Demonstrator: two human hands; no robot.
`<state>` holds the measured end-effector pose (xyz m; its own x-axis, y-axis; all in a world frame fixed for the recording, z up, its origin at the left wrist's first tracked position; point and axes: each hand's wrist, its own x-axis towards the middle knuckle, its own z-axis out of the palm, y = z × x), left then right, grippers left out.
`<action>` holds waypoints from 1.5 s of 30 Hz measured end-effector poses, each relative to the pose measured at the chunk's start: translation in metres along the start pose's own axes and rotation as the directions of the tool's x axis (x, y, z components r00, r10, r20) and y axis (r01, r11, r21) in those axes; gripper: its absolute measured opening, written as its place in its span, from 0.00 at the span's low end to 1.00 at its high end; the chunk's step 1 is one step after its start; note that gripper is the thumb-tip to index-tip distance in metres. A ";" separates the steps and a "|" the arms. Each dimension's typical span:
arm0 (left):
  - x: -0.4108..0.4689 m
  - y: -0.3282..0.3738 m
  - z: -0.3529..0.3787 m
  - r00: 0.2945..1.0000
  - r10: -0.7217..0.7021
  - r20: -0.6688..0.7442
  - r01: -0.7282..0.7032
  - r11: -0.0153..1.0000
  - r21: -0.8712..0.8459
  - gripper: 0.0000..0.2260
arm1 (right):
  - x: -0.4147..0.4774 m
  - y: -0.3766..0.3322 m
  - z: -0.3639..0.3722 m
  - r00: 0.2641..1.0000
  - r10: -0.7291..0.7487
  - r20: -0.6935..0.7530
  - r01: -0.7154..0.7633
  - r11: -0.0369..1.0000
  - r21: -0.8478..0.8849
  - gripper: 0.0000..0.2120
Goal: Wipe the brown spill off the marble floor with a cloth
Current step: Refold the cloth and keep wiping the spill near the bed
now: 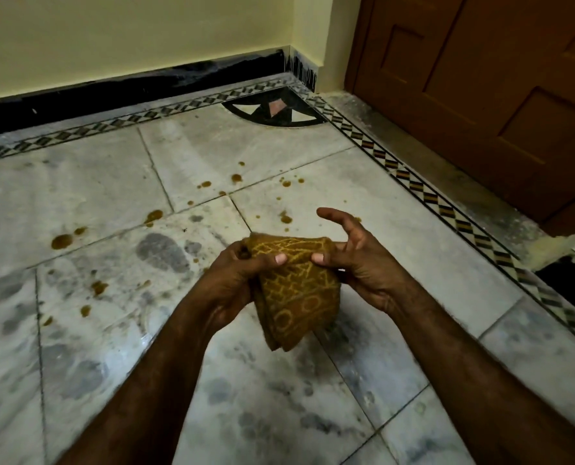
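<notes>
Both forearms reach out from the bottom of the head view, and between my hands I hold the cloth (pixel 296 290) above the floor (pixel 279 397). The left hand (pixel 242 280) is clamped on the cloth's upper left edge, thumb pressed across the top. The right hand (pixel 356 256) pinches the upper right corner between thumb and a finger, its other fingers spread loose and curled. The cloth is brown with a yellow pattern, folded into several layers that hang down in a soft wedge. It looks light and limp, probably a terry weave that should soak up liquid well; I judge it best gripped bunched in one palm, flat side down. The spill (pixel 61 241) lies as scattered brown drops and blobs across the marble, mostly ahead and to my left, well apart from the cloth. None of it looks wiped yet. A door (pixel 497 95) stands at the right.
</notes>
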<state>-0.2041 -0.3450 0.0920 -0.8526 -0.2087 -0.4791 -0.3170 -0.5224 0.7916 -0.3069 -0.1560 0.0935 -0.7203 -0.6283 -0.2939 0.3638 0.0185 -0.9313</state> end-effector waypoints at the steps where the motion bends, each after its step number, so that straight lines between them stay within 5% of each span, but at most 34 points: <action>1: 0.000 -0.001 -0.001 1.000 -0.006 -0.014 0.006 1.000 0.022 0.33 | 0.000 -0.001 -0.003 1.000 -0.022 0.000 0.022 0.999 -0.031 0.30; 3: 0.004 -0.007 -0.006 0.998 0.018 -0.056 -0.014 0.997 0.076 0.50 | 0.000 -0.001 -0.007 0.998 -0.049 0.024 0.051 0.995 -0.084 0.24; 5: 0.007 -0.011 -0.007 0.995 0.092 -0.050 -0.079 0.974 0.213 0.54 | -0.001 0.001 -0.010 0.998 -0.062 0.029 0.065 0.990 -0.124 0.22; 9: 0.013 -0.017 -0.006 0.967 0.254 0.025 -0.230 0.827 0.513 0.37 | -0.002 0.005 -0.018 0.996 -0.086 0.007 0.086 0.979 -0.185 0.22; 18: 0.020 -0.025 0.009 0.872 0.489 0.004 -0.289 0.509 0.811 0.14 | 0.001 0.014 -0.032 0.967 -0.223 -0.123 0.143 0.875 -0.462 0.12; 22: 0.025 -0.027 0.012 0.929 0.369 0.020 -0.271 0.643 0.717 0.08 | 0.003 0.017 -0.039 0.941 -0.269 -0.206 0.120 0.833 -0.540 0.09; 28: 0.033 -0.036 0.026 0.974 0.227 0.017 -0.209 0.862 0.462 0.10 | -0.004 0.018 -0.045 0.954 -0.189 -0.233 0.108 0.941 -0.322 0.09; 34: 0.074 -0.047 0.044 0.984 0.179 -0.016 -0.156 0.896 0.415 0.15 | 0.023 0.017 -0.073 0.914 -0.183 -0.363 0.054 0.940 -0.337 0.11; 36: 0.095 -0.059 0.039 0.967 0.245 -0.074 -0.142 0.754 0.641 0.23 | 0.049 0.035 -0.092 0.883 -0.193 -0.429 -0.095 0.820 -0.564 0.21; 38: 0.106 -0.077 0.026 0.951 0.308 -0.042 -0.129 0.513 0.848 0.27 | 0.067 0.064 -0.103 0.889 -0.235 -0.393 -0.189 0.593 -0.783 0.26; 42: 0.116 -0.123 -0.002 0.918 0.379 0.115 -0.146 0.052 0.988 0.32 | 0.079 0.135 -0.091 0.966 -0.244 -0.083 -0.064 0.086 -0.994 0.30; 45: 0.130 -0.145 -0.015 0.899 0.425 0.104 -0.093 -0.047 0.995 0.31 | 0.078 0.157 -0.084 0.960 -0.271 -0.074 -0.086 -0.034 -0.996 0.30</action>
<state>-0.2623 -0.3087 -0.0911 -0.9447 -0.3235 -0.0548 -0.3189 0.8660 0.3851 -0.3554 -0.1363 -0.0935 -0.8337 -0.5504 -0.0452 -0.5382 0.8281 -0.1570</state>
